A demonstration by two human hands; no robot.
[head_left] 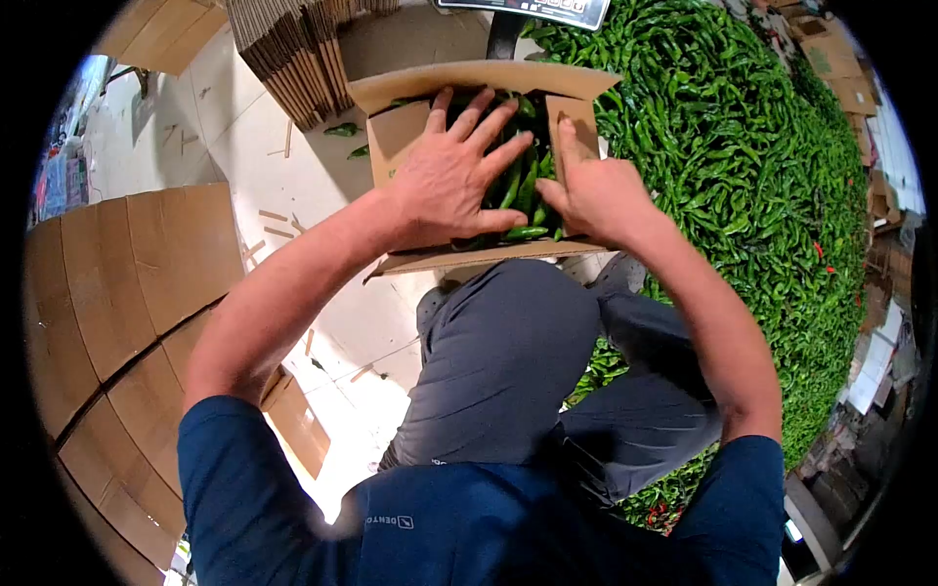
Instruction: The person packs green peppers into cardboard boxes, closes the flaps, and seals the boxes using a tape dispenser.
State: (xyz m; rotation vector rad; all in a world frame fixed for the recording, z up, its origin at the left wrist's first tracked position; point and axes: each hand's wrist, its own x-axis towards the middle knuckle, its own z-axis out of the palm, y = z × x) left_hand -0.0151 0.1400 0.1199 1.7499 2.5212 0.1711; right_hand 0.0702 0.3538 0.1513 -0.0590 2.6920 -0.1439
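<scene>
An open cardboard box (489,74) full of long green peppers (528,195) stands in front of my knees, its flaps spread outward. Over the left half of the box, my left hand (459,176) lies with fingers spread on the peppers and holds nothing. My right hand (596,190) is at the right side of the box, its index finger stretched along the inner side flap and its thumb apart, near the peppers. Its other fingers are mostly hidden.
A large heap of green peppers (723,146) spreads along the right. Flattened cardboard (288,59) is stacked at the upper left, and big cartons (127,283) stand at the left. Beyond the box is a device with a display panel (547,8). Cardboard scraps litter the tiled floor.
</scene>
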